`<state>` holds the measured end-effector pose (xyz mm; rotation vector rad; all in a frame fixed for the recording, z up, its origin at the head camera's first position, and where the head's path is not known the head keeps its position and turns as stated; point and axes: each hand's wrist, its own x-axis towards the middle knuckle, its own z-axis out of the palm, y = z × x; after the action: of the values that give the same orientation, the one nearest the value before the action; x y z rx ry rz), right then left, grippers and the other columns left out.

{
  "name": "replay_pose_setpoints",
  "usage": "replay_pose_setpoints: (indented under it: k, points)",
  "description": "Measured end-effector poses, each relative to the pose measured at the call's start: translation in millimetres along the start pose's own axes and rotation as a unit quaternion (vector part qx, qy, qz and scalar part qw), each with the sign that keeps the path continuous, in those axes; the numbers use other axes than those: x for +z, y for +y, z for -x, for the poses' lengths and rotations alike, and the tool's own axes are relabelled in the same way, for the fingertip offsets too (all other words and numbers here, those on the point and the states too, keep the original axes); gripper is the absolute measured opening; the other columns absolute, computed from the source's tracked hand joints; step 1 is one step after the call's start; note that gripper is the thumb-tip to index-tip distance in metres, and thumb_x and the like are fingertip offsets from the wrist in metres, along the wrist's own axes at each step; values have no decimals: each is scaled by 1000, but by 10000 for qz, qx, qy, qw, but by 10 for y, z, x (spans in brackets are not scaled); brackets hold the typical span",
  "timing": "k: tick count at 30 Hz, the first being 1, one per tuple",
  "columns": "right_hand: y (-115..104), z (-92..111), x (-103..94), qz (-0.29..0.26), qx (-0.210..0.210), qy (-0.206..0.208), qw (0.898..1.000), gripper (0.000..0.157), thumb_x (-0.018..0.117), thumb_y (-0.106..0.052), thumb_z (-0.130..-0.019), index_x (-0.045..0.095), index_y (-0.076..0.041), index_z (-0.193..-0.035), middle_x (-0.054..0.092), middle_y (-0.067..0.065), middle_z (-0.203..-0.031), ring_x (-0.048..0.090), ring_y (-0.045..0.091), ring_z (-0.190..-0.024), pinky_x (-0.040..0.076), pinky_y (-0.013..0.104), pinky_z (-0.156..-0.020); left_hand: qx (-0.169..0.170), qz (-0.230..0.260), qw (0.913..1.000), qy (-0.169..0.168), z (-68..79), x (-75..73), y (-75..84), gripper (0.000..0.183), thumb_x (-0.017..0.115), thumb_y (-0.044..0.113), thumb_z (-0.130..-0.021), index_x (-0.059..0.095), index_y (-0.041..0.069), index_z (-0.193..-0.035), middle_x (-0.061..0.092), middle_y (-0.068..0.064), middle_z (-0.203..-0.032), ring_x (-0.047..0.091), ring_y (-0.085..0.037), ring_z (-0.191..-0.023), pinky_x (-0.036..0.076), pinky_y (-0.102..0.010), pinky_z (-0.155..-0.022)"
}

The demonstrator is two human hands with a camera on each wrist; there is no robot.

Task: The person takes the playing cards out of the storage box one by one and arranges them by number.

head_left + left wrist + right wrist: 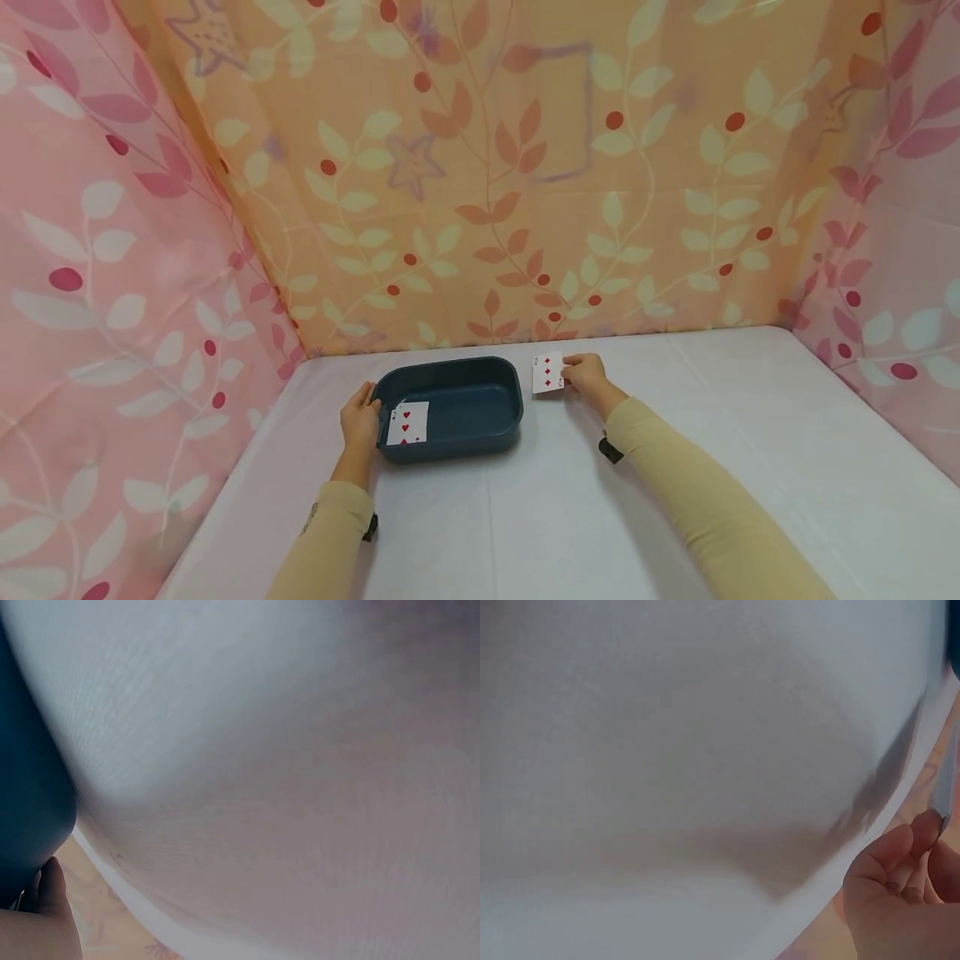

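A dark blue rectangular tub [450, 452] with rounded corners stands on the white-covered table. My left hand [361, 417] grips its left end, thumb by the rim and fingers outside; in the left wrist view the hand [52, 915] shows at the tub's wall [34, 795]. Inside the tub, at the left, a playing card with red hearts [408, 423] lies face up. To the right of the tub, my right hand [588, 375] pinches a playing card with red diamonds [547, 372] by its right edge. The right wrist view shows this card [946, 776] edge-on, raised above the cloth.
A white cloth [487, 533] covers the table. Behind it hangs an orange leaf-patterned curtain [487, 183], with pink patterned curtains at the left [112, 333] and right [892, 292] sides. A small black device [611, 451] is on the right wrist.
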<state>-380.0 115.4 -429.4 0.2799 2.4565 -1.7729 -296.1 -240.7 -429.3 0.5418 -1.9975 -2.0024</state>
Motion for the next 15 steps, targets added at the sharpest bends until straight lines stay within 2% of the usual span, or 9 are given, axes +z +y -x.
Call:
replay_pose_setpoints:
  k: [6, 11, 15]
  points:
    - [62, -29, 36, -106, 117, 103, 9998, 41, 54, 7, -88, 55, 12, -128, 60, 24, -107, 53, 14, -62, 46, 21, -50, 36, -8, 10000, 12, 11, 9, 0, 52, 38, -7, -100, 27, -1, -151, 29, -16, -154, 25, -25, -143, 20, -36, -116]
    - [75, -20, 49, -63, 186, 103, 9998, 44, 52, 9, -88, 51, 12, -132, 57, 27, -123, 51, 13, -66, 46, 19, -50, 194, 122, 9997, 68, 24, 17, -11, 51, 41, -6, -99, 29, -4, -149, 31, -18, -153, 26, -25, -143, 21, -33, -115]
    - [71, -9, 52, -24, 190, 109, 9998, 45, 52, 11, -87, 50, 13, -132, 58, 29, -124, 53, 16, -70, 45, 18, -51, 176, 157, 9997, 79, 13, 16, -6, 52, 40, -7, -99, 29, -3, -149, 32, -17, -153, 27, -24, -142, 21, -33, -115]
